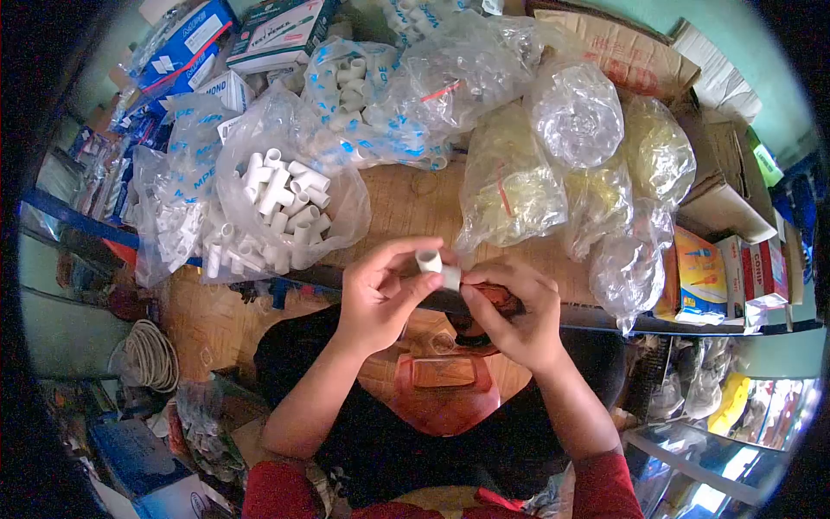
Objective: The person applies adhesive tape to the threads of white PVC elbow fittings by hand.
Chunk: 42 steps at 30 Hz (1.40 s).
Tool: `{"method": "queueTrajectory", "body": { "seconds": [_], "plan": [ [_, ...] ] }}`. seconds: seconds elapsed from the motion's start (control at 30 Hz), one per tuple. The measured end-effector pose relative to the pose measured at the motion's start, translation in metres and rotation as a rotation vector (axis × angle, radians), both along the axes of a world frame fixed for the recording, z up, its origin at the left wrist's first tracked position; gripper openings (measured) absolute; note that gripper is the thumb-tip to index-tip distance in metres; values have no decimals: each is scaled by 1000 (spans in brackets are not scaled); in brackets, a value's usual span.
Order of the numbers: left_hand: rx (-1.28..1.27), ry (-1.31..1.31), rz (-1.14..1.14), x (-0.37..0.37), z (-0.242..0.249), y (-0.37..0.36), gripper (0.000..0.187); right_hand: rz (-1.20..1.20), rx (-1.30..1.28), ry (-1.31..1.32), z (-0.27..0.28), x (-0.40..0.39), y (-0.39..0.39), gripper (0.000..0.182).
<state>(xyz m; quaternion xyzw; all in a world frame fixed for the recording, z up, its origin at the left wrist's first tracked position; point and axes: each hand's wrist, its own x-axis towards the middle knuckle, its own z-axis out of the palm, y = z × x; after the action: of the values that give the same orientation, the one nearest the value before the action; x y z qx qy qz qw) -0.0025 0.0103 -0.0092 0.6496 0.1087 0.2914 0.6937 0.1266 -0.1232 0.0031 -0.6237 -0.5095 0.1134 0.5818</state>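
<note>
My left hand [386,292] has its thumb and fingers closed around a white plastic pipe fitting [450,278], held up just past the bench's front edge. One round mouth of the fitting faces up toward me; its exact shape, elbow or tee, is partly hidden by my thumb. At the fitting's right end, my right hand [521,311] pinches with thumb and forefinger. An opened clear plastic bag [347,201] on the bench, left of my hands, holds several white tee fittings [275,192].
More bagged fittings [350,82] line the back of the wooden bench [398,197]. Knotted clear bags [512,186] stand to the right, near cardboard cartons [722,186] and a yellow-orange box [697,275]. Blue boxes [192,36] are stacked at back left. Below is a red-brown stool [445,406].
</note>
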Motion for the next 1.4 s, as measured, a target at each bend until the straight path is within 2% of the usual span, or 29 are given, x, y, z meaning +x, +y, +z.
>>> {"method": "queueTrajectory", "body": {
  "seconds": [0.1, 0.2, 0.4, 0.5, 0.6, 0.73, 0.77, 0.83, 0.97, 1.0, 1.1, 1.2, 1.37, 1.4],
  "plan": [
    [-80, -38, 38, 1, 3, 5, 32, 42, -38, -67, 7, -1, 2, 20],
    [-22, 14, -12, -1, 1, 6, 33, 126, -197, 47, 5, 7, -5, 21],
    [0, 21, -115, -1, 7, 1, 30, 58, -224, 423, 2, 8, -7, 15],
    [4, -30, -138, 0, 1, 2, 29, 80, -212, 481, -9, 11, -8, 12],
    [-21, -54, -92, -1, 0, 3, 28, 75, -177, 403, -15, 7, -4, 13],
    [28, -28, 60, -1, 6, -1, 29, 96, -94, 109, 0, 2, -1, 19],
    [48, -21, 91, -1, 6, 0, 30, 109, -95, 177, -1, 3, 0, 19],
    [42, -51, 5, -2, 4, 1, 28, 131, -94, 314, -4, 5, 1, 19],
    [32, -49, -147, -4, 3, 1, 26, 181, -346, 812, -3, 16, -6, 22],
    [30, -60, -164, -3, 2, 2, 26, 195, -286, 725, -6, 16, -6, 23],
    [19, -85, -140, -2, -2, 1, 23, 186, -235, 882, -2, 8, 3, 22],
    [25, -93, -113, -3, 0, -4, 21, 446, -435, 855, 7, 18, -2, 22],
    [206, -94, -99, 3, -4, -8, 19, 259, -317, 740, -1, 2, -1, 20],
    [140, -110, -101, 3, -2, -9, 21, 238, -326, 728, -4, 2, -2, 21]
  ]
}}
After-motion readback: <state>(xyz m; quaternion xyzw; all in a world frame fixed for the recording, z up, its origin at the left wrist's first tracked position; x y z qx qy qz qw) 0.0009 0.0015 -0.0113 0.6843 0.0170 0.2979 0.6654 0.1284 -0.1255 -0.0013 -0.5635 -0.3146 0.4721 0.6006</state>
